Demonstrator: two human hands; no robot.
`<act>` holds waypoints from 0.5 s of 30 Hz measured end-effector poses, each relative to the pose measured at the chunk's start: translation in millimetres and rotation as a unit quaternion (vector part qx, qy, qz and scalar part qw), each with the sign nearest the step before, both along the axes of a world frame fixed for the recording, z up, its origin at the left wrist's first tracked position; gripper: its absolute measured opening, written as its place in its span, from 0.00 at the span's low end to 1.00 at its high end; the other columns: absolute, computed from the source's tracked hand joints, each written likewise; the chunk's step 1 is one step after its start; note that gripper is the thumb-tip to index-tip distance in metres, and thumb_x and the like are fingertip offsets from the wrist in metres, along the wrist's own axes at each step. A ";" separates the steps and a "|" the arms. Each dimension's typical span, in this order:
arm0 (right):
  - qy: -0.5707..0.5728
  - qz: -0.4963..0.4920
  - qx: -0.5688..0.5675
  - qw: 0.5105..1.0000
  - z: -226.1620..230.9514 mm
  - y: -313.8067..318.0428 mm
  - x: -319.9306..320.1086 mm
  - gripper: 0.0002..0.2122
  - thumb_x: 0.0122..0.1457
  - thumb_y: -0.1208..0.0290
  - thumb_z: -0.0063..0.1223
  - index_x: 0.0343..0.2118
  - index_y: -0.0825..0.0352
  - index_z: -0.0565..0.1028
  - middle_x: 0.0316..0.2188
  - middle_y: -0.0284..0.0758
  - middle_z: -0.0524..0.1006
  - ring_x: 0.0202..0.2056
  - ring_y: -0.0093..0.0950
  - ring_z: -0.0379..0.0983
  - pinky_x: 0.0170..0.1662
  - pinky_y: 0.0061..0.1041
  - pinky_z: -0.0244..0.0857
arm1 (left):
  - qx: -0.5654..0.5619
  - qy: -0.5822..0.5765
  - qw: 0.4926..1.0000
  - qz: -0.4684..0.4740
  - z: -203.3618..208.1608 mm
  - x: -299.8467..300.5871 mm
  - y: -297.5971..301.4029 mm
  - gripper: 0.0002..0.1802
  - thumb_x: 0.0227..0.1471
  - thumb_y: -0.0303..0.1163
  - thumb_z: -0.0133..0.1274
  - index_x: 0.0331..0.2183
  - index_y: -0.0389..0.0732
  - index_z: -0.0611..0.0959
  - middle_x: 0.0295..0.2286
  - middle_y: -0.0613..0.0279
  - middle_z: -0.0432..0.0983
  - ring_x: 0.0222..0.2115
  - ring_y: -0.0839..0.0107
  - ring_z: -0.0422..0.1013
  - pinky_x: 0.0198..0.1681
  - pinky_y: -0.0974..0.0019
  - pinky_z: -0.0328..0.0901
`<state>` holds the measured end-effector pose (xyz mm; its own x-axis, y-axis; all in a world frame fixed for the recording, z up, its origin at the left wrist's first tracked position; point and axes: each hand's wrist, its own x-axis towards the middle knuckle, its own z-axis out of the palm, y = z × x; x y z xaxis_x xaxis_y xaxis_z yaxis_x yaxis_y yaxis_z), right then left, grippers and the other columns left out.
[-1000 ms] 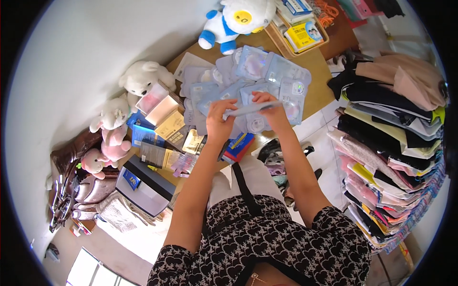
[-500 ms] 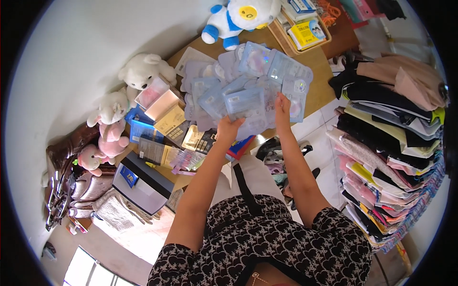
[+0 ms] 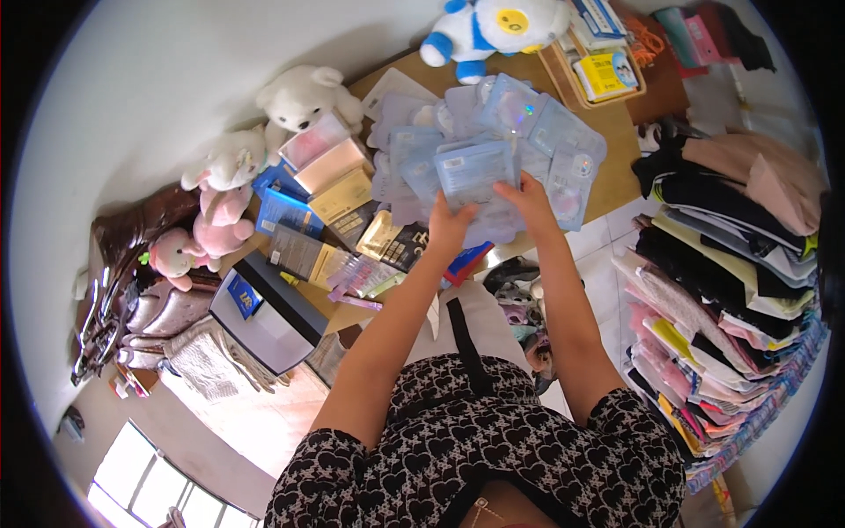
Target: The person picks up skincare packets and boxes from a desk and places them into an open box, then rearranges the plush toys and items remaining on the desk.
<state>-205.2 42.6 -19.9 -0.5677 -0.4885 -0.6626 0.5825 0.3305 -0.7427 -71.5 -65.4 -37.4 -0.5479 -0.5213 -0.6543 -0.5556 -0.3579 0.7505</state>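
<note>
Above the pile of sachets, a light blue flat sachet point(image 3: 475, 172) is held upright between my two hands. My left hand point(image 3: 451, 227) grips its lower left corner, thumb across the front. My right hand point(image 3: 526, 201) closes on its lower right side, thumb on the front face. Whether more sachets lie behind it in my grip is hidden. Behind and around it spreads a heap of pale blue and lilac sachets point(image 3: 576, 167), some with scalloped edges, overlapping on the wooden table point(image 3: 623, 172).
Small boxes in gold, black and blue point(image 3: 343, 195) stand left of the heap. White and pink plush toys point(image 3: 299, 97) line the wall. A blue-and-white plush point(image 3: 493, 35) and a wooden tray point(image 3: 563, 81) stand behind. Folded clothes point(image 3: 731, 282) are stacked at the right.
The sachet between my hands has come up, more upright and clearer of the heap. My right hand has moved in from the heap's side to its edge. The whole view has shifted slightly.
</note>
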 end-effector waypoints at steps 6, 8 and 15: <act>0.016 -0.002 -0.104 0.994 38.2 -24.2 34.4 0.16 0.48 0.76 0.55 0.42 0.69 0.70 0.36 0.32 0.75 0.36 0.22 0.70 0.42 0.23 0.64 | -0.088 0.139 0.976 0.143 52.8 26.3 -17.7 0.29 0.36 0.21 0.60 0.43 0.34 0.67 0.35 0.58 0.72 0.37 0.69 0.69 0.41 0.68 0.65; 0.018 0.071 -0.112 0.991 39.4 -37.3 55.3 0.16 0.47 0.78 0.56 0.41 0.68 0.71 0.36 0.31 0.75 0.38 0.22 0.70 0.43 0.23 0.64 | 0.069 0.218 0.970 0.088 55.1 50.6 -34.9 0.28 0.36 0.22 0.61 0.43 0.35 0.69 0.36 0.59 0.73 0.37 0.70 0.69 0.41 0.68 0.65; 0.001 0.184 -0.184 0.966 69.7 -117.1 131.7 0.21 0.48 0.76 0.58 0.46 0.69 0.65 0.40 0.34 0.72 0.42 0.24 0.68 0.46 0.25 0.62 | -0.053 0.130 0.977 0.161 77.0 141.1 -77.3 0.22 0.39 0.21 0.58 0.40 0.35 0.73 0.34 0.61 0.75 0.34 0.74 0.70 0.40 0.69 0.65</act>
